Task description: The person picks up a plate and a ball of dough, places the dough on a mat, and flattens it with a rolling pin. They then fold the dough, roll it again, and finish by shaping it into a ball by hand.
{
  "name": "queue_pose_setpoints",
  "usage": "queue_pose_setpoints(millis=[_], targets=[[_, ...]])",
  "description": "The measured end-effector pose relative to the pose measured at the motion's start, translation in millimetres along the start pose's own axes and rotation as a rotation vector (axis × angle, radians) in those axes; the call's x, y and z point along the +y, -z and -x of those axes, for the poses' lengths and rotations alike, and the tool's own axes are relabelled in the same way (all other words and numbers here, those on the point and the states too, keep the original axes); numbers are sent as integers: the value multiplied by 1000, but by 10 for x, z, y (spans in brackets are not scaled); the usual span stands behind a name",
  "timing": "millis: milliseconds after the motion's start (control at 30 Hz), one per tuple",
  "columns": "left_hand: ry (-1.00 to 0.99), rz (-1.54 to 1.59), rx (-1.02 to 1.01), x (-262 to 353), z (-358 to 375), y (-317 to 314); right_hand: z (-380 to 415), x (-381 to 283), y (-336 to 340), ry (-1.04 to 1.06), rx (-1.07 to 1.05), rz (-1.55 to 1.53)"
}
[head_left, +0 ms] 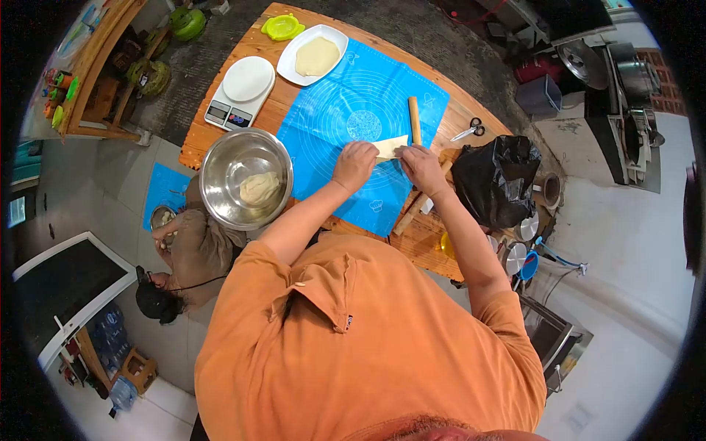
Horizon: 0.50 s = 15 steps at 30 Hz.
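Note:
A flat, pale strip of dough (390,149) stretches between my two hands over the blue silicone mat (323,121). My left hand (355,165) is closed on its left end. At the other end, my right hand (421,168) pinches the dough with curled fingers. Just beyond my right hand lies a wooden rolling pin (415,120) on the mat. A second wooden rod (413,213) rests along the mat's right edge, partly hidden by my right forearm. To the left, a steel bowl (213,165) holds a lump of dough (259,189).
A kitchen scale (240,92), a white plate (334,34) with a flat dough round, and a green dish (282,27) stand on the wooden table at far left. Scissors (469,130) and a black plastic bag (496,184) are at right. Another person (195,253) crouches at left.

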State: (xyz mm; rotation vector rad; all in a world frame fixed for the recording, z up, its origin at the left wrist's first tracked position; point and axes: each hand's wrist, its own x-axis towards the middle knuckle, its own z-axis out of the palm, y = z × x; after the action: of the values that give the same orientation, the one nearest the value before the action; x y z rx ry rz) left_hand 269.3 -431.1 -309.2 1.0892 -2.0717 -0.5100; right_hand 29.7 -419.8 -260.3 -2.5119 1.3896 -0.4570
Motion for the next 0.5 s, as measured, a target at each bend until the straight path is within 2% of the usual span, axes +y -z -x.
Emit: queue_pose_setpoints(millis=[333,500], targets=[[-36,56,-61,208,181,123,235,-305,157,-21,21,-67],[27,158,-49,368,158,271,223,-473,395,-123,37,-152]])
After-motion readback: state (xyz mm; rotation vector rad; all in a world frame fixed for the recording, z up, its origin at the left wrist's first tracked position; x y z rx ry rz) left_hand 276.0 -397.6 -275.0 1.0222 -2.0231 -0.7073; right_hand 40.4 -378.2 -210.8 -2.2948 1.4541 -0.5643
